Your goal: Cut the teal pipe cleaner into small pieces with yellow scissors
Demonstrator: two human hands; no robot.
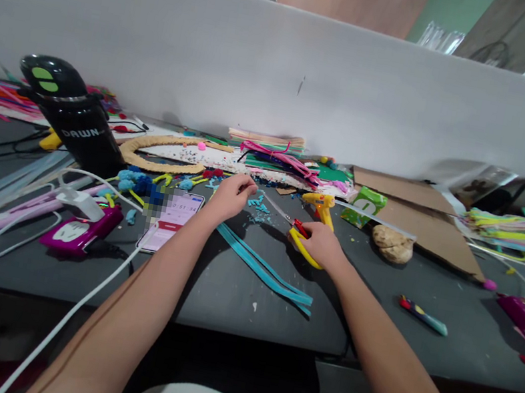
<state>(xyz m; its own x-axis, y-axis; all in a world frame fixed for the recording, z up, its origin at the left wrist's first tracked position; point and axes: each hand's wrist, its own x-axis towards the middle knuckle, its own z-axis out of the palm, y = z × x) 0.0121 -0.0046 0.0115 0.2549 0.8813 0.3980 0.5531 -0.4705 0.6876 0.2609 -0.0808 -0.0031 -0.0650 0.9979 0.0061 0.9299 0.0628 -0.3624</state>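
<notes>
The right hand [322, 244] grips the scissors [302, 250] by their yellow-and-red handles, blades directed toward the left hand; the left hand [234, 197] is held narrow, fingertips together, and whether it pinches anything cannot be told; small blue scraps [260, 208] lie on the table [233, 306] between the hands; blue strips [269, 271] lie nearer the person; the glue gun [322, 206] rests just beyond the right hand.
</notes>
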